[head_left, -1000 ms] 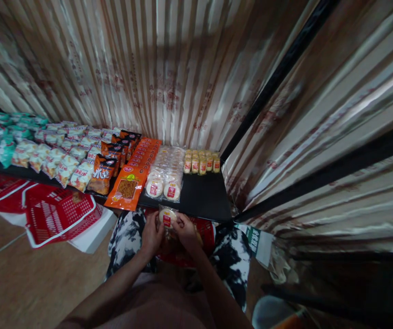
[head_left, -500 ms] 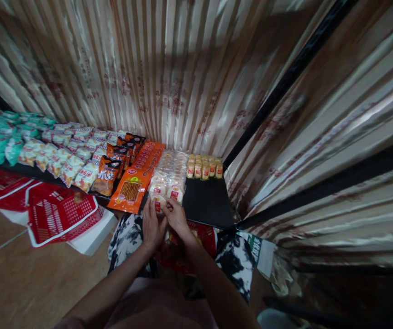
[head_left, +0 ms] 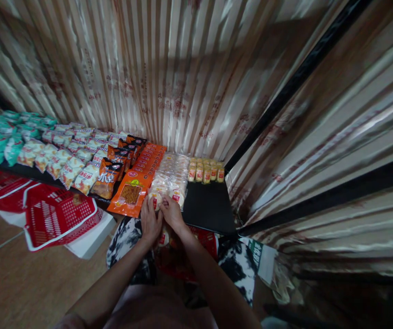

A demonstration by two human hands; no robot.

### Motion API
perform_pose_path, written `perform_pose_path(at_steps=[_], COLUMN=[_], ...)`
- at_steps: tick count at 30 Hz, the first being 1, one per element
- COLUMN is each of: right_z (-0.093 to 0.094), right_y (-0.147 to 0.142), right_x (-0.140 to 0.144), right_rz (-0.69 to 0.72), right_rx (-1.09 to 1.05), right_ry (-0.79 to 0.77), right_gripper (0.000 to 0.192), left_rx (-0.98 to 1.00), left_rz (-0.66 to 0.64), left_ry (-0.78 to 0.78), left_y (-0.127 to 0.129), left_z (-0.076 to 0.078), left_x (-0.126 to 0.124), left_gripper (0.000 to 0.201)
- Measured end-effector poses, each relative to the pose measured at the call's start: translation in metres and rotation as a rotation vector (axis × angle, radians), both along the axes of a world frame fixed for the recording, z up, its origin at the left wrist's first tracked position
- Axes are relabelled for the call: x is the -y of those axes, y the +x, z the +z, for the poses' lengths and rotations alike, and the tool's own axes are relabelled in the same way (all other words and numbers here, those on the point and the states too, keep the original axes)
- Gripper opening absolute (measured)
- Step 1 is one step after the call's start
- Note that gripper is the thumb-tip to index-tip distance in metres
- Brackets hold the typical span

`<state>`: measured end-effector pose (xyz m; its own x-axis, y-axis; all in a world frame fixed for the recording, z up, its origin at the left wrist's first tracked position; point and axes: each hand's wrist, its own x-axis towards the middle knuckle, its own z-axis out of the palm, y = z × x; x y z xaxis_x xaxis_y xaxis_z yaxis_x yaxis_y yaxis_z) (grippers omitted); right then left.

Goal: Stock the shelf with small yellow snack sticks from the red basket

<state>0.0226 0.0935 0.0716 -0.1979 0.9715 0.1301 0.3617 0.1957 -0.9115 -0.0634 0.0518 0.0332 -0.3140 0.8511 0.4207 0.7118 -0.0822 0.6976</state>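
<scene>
Between my two hands is a round white snack pack (head_left: 155, 201) in clear wrap with a red label, at the front of the rows of like packs (head_left: 174, 169). My left hand (head_left: 150, 221) closes on its left side. From the right, my right hand (head_left: 173, 212) pinches its edge with bent fingers. A flat orange snack bag (head_left: 131, 192) lies just left of the packs. To their right stand small yellow packs (head_left: 206, 171) at the back of the black shelf (head_left: 208, 205).
Orange-black bags (head_left: 107, 178), white bags (head_left: 69, 171) and green bags (head_left: 13, 148) line the shelf leftward. A red basket (head_left: 59, 217) rests below at left, and another red basket (head_left: 205, 242) sits under my arms. Black posts (head_left: 295, 82) and a striped curtain (head_left: 182, 77) close the back.
Both hands have shifted slightly left with the white pack, closer in against the front of the rows. The view has tilted a little.
</scene>
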Motion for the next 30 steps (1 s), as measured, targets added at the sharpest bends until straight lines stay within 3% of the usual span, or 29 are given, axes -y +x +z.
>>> perform_pose_path(at_steps=[5,8,11,15,21,30], right_z=[0.002,0.005,0.005,-0.008,-0.032,-0.031], right_y=[0.006,0.016,0.030,0.047,0.058,0.059], right_x=[0.006,0.009,0.006,-0.003,-0.010,-0.010], right_rz=[-0.029,-0.101,-0.211,-0.311,-0.305,-0.306], right_rx=[0.255,0.465,0.572,0.615,0.572,0.630], right_ry=[0.171,0.377,0.474,0.445,0.367,0.326], right_gripper=[0.039,0.043,0.042,0.044,0.049,0.049], left_rx=[-0.018,-0.056,-0.102,-0.134,-0.124,-0.135], left_rz=[0.026,0.048,0.058,0.078,0.086,0.116], left_ry=[0.005,-0.014,-0.024,-0.052,-0.034,-0.047], left_y=[0.001,0.001,0.003,0.005,0.005,0.007], left_z=[0.002,0.003,0.002,0.003,0.003,0.009], left_x=[-0.003,-0.004,-0.004,-0.005,-0.009,-0.016], left_gripper=[0.047,0.048,0.047,0.047,0.047,0.044])
